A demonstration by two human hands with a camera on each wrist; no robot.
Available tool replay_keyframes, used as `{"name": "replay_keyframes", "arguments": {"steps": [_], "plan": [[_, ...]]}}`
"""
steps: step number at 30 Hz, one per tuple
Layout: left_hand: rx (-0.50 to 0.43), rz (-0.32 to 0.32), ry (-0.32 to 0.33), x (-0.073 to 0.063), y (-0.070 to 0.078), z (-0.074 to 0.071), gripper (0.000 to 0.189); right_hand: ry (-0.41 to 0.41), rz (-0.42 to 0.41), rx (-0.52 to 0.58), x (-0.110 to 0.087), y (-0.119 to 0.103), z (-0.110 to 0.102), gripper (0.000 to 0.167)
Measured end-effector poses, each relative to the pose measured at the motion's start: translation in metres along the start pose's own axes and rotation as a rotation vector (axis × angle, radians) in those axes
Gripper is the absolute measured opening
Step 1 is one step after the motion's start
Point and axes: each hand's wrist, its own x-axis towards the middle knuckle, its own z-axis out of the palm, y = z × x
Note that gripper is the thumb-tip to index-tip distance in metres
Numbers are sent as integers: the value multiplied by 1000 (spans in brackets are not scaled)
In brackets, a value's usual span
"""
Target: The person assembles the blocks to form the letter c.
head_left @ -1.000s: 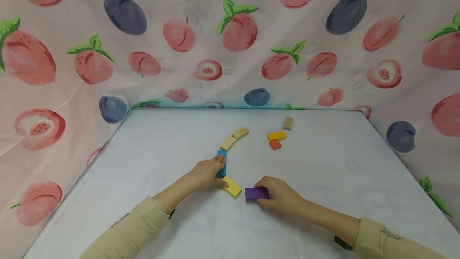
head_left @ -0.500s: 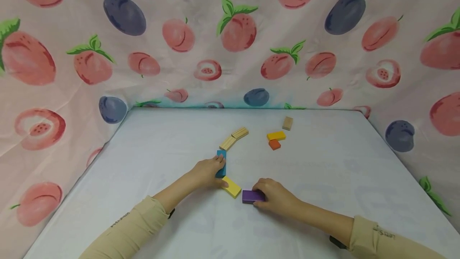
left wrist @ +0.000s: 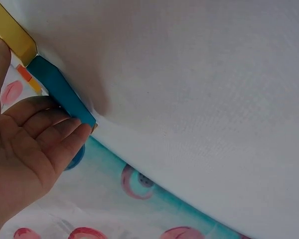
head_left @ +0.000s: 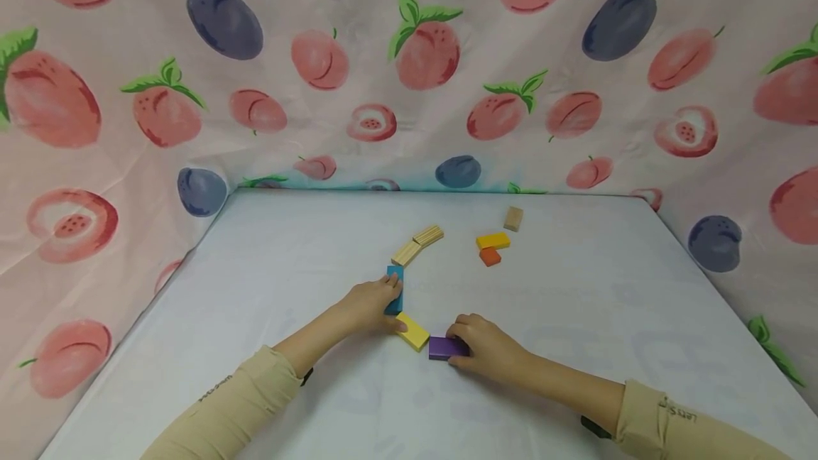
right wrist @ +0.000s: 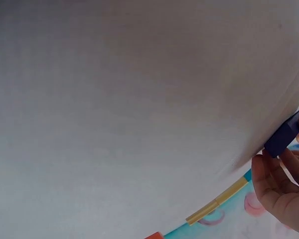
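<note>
My left hand rests its fingers on the blue wooden block, and its thumb touches the yellow block. In the left wrist view these fingers lie fairly straight along the blue block, whose end meets the yellow block. With thumb and fingers my right hand pinches a purple block, its left end right at the yellow block's near corner. The right wrist view shows the purple block between the fingertips.
Two plain wood blocks, one nearer and one farther, carry the curved row on beyond the blue block. Farther right lie an orange-yellow block, a small orange-red block and a plain block. A fruit-print cloth hangs behind the white table.
My right hand has slid the purple block left until its end is at the yellow block. The left hand has stayed on the blue and yellow blocks.
</note>
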Motion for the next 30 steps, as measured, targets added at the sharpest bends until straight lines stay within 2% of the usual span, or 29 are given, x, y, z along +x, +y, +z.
{"name": "replay_keyframes", "arguments": {"steps": [14,25,30], "plan": [[22,-19,-17,-1,3,-2,79,-10,31,37,0,-2,-1,28],[25,-25,-18,0,2,0,80,-17,-8,65,2,-2,-2,36],[28,-22,-15,0,2,-1,80,-48,0,84,6,-2,-4,38]]}}
